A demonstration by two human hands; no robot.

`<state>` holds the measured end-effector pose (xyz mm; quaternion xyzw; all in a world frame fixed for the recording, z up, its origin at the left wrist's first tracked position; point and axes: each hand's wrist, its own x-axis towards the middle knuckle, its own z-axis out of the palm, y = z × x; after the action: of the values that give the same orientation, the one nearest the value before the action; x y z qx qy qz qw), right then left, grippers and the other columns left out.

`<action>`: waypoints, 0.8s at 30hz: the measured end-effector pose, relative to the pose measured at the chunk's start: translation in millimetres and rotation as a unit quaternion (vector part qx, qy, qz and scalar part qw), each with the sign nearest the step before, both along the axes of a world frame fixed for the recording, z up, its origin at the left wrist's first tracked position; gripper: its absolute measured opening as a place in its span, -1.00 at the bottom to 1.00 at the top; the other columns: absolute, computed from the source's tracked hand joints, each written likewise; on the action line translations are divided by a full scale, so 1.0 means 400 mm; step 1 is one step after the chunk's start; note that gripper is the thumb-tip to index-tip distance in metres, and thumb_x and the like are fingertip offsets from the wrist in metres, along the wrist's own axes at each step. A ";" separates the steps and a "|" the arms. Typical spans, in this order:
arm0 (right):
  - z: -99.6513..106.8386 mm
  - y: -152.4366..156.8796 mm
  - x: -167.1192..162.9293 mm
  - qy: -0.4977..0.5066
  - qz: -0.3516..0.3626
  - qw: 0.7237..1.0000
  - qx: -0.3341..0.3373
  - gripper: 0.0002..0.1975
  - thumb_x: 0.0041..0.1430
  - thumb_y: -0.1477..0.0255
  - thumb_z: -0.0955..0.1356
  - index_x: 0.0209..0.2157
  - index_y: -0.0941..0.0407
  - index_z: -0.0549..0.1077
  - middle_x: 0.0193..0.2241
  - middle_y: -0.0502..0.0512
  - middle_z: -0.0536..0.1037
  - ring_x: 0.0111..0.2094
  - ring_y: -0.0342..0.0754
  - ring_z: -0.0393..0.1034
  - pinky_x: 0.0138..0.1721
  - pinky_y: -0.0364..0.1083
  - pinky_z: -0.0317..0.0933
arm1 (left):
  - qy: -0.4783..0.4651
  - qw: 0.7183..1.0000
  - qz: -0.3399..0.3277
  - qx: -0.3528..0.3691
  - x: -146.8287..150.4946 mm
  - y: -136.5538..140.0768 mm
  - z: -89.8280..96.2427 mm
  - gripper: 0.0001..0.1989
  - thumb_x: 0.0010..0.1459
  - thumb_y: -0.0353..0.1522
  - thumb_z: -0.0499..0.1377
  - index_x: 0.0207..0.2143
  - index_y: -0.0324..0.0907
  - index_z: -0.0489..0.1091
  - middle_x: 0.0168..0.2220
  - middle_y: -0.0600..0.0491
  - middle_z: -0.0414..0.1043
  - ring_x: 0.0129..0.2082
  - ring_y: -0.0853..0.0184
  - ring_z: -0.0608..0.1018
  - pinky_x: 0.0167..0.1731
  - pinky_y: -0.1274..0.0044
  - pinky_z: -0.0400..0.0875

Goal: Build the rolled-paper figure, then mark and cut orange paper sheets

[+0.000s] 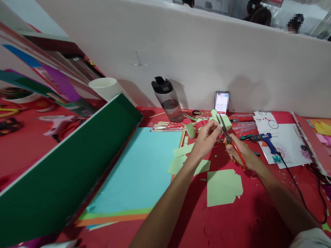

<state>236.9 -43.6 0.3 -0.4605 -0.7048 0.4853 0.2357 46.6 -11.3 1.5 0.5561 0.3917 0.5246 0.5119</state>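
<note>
My right hand point(241, 151) grips a pair of scissors point(238, 154) by its red handles, with the blades pointing up and slightly apart. Close to the blades, my left hand point(207, 138) is pinched at thumb and forefinger; whatever is between the fingertips is too small to make out. Just behind the hands are light green paper pieces, among them a rolled tube point(190, 128) with a red end. Below them on the red table lies a pale green paper sheet point(224, 187) with a ragged, cut right edge. Smaller green scraps point(184, 150) lie near my left forearm.
Blue paper point(137, 168) tops a stack of coloured sheets on the left, beside a long green board point(69, 165). A water bottle point(169, 101) and a lit phone point(221, 102) stand by the white partition. To the right is a blue glue gun point(269, 141) with a black cord.
</note>
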 end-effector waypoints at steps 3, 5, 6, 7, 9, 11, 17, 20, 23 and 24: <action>-0.004 0.001 0.000 0.010 -0.001 1.000 -0.005 -0.55 0.39 -0.09 0.30 -0.04 0.00 0.29 -0.47 -0.11 0.33 -0.51 -0.12 0.23 -0.48 -0.13 0.14 | 0.001 1.000 0.001 0.000 0.000 0.000 0.000 -0.72 0.31 -0.17 0.20 -0.40 -0.11 0.27 -0.53 0.18 0.25 -0.54 0.40 0.37 -0.45 0.53 0.32; -0.004 0.001 -0.001 0.013 -0.003 1.000 -0.005 -0.56 0.39 -0.08 0.31 -0.05 0.00 0.29 -0.47 -0.11 0.33 -0.52 -0.13 0.22 -0.49 -0.14 0.12 | 0.000 1.000 0.003 0.001 0.000 0.000 0.000 -0.71 0.31 -0.17 0.20 -0.40 -0.11 0.27 -0.53 0.18 0.25 -0.54 0.40 0.37 -0.45 0.53 0.32; -0.003 0.001 -0.001 0.014 -0.004 1.000 -0.005 -0.56 0.39 -0.08 0.31 -0.06 0.00 0.29 -0.47 -0.11 0.32 -0.52 -0.13 0.21 -0.49 -0.14 0.11 | 0.001 1.000 0.003 0.001 0.000 0.000 0.000 -0.71 0.31 -0.16 0.20 -0.40 -0.11 0.26 -0.53 0.18 0.25 -0.54 0.40 0.36 -0.45 0.53 0.32; -0.002 0.000 -0.001 0.014 -0.004 1.000 -0.005 -0.55 0.38 -0.09 0.31 -0.06 0.00 0.29 -0.48 -0.11 0.32 -0.53 -0.13 0.20 -0.49 -0.14 0.10 | 0.001 1.000 0.003 0.001 0.000 0.001 0.000 -0.71 0.30 -0.16 0.20 -0.40 -0.11 0.26 -0.53 0.18 0.25 -0.54 0.40 0.36 -0.45 0.53 0.32; 0.001 0.000 -0.001 0.012 -0.004 1.000 -0.004 -0.55 0.38 -0.09 0.31 -0.07 0.01 0.29 -0.48 -0.12 0.32 -0.53 -0.14 0.19 -0.50 -0.14 0.09 | 0.002 1.000 0.004 0.001 0.000 0.001 -0.001 -0.71 0.30 -0.17 0.21 -0.40 -0.11 0.26 -0.52 0.18 0.26 -0.54 0.40 0.37 -0.45 0.53 0.32; 0.004 0.001 -0.001 0.010 -0.003 1.000 -0.001 -0.54 0.38 -0.10 0.31 -0.08 0.01 0.29 -0.50 -0.13 0.31 -0.54 -0.13 0.18 -0.49 -0.14 0.07 | 0.002 1.000 0.004 0.001 0.000 0.001 -0.002 -0.72 0.30 -0.18 0.20 -0.41 -0.11 0.26 -0.52 0.18 0.25 -0.54 0.40 0.37 -0.45 0.53 0.32; 0.011 0.004 -0.002 0.001 -0.005 1.000 0.009 -0.58 0.38 -0.07 0.32 -0.10 0.01 0.29 -0.52 -0.15 0.27 -0.55 -0.14 0.16 -0.48 -0.14 0.06 | -0.002 1.000 0.007 -0.002 -0.003 0.003 -0.007 -0.72 0.31 -0.18 0.20 -0.40 -0.11 0.27 -0.52 0.18 0.26 -0.54 0.40 0.38 -0.45 0.53 0.33; 0.014 0.006 -0.002 -0.007 -0.004 1.000 0.016 -0.61 0.39 -0.02 0.33 -0.12 0.01 0.30 -0.51 -0.15 0.28 -0.55 -0.15 0.15 -0.48 -0.14 0.05 | -0.009 1.000 0.006 0.000 -0.005 0.007 -0.010 -0.70 0.30 -0.16 0.22 -0.41 -0.11 0.27 -0.51 0.17 0.27 -0.54 0.41 0.37 -0.45 0.53 0.34; 0.016 0.007 -0.001 -0.010 -0.002 1.000 0.019 -0.66 0.41 0.03 0.34 -0.12 0.01 0.31 -0.49 -0.15 0.29 -0.55 -0.16 0.16 -0.47 -0.15 0.04 | -0.011 1.000 0.008 0.002 -0.007 0.009 -0.011 -0.68 0.29 -0.14 0.24 -0.42 -0.12 0.29 -0.51 0.17 0.27 -0.53 0.41 0.36 -0.46 0.54 0.32; 0.016 0.007 0.000 -0.009 -0.002 1.000 0.018 -0.67 0.41 0.04 0.34 -0.12 0.01 0.31 -0.49 -0.15 0.29 -0.54 -0.16 0.16 -0.47 -0.15 0.04 | -0.010 1.000 0.010 0.003 -0.007 0.010 -0.011 -0.67 0.28 -0.13 0.25 -0.42 -0.12 0.29 -0.52 0.17 0.27 -0.53 0.41 0.35 -0.46 0.54 0.30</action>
<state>236.8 -40.8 6.8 -0.4622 -0.7148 0.4676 0.2383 43.8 -7.5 -3.0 0.5483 0.3912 0.5363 0.5087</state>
